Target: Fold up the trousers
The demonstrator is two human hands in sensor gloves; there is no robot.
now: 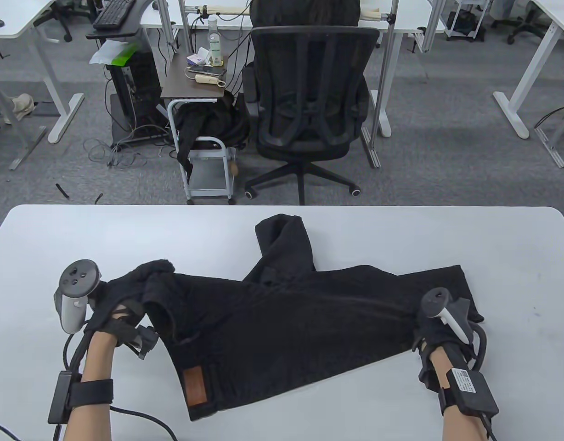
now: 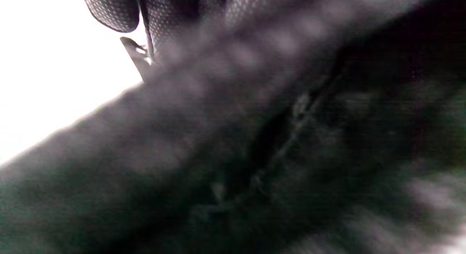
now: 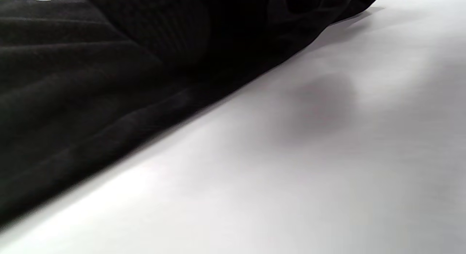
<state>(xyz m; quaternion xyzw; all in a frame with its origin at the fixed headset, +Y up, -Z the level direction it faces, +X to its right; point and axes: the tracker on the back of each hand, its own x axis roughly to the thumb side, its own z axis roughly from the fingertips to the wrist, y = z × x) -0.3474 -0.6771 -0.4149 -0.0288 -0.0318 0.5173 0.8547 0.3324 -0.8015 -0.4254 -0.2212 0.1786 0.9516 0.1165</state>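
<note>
Your left hand (image 1: 119,305) gripped the trousers (image 1: 282,317) waistband at nine o'clock; your right hand (image 1: 440,321) held the hem at three.

White tabletop (image 1: 493,248) spans foreground, corners rounded. Black mesh office chair (image 1: 309,101) stands behind far edge, back turned to camera, wheeled star base on grey carpet (image 1: 447,138). Small brown side table (image 1: 190,85) left of chair carries clear bottle (image 1: 214,41), phone, small items. White wheeled cart (image 1: 208,170) below it, dark cloth draped over. Computer tower (image 1: 135,87) further left; loose cables (image 1: 121,149) on floor beside it. Keyboard (image 1: 113,11) on raised tray, top left. White desks along rear and right.
</note>
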